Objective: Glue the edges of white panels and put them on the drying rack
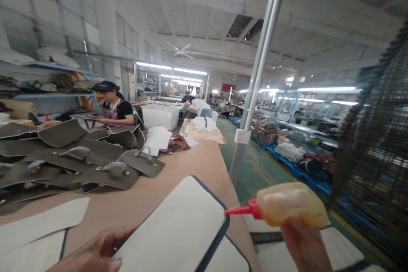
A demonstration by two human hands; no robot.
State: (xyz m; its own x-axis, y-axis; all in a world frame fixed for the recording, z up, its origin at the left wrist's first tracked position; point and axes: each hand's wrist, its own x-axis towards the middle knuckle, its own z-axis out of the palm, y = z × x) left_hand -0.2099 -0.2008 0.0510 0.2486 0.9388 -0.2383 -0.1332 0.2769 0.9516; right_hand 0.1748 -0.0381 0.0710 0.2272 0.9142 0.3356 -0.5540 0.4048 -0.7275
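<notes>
My right hand (304, 244) is closed around a soft yellow glue bottle (291, 204) with a red nozzle that points left at the edge of a white panel. That white panel (178, 229) has a dark trimmed border and lies tilted on the brown table (204, 161). My left hand (95, 253) rests at the panel's lower left corner, fingers curled against its edge. Only part of each hand shows at the bottom of the view.
Several olive-grey bag flaps with handles (105, 165) are piled on the table's left. More white panels (38, 221) lie near the front left. A seated co-worker (114, 108) works at the far left. A metal pole (258, 76) stands to the right, with blue pallets (296, 170) beyond.
</notes>
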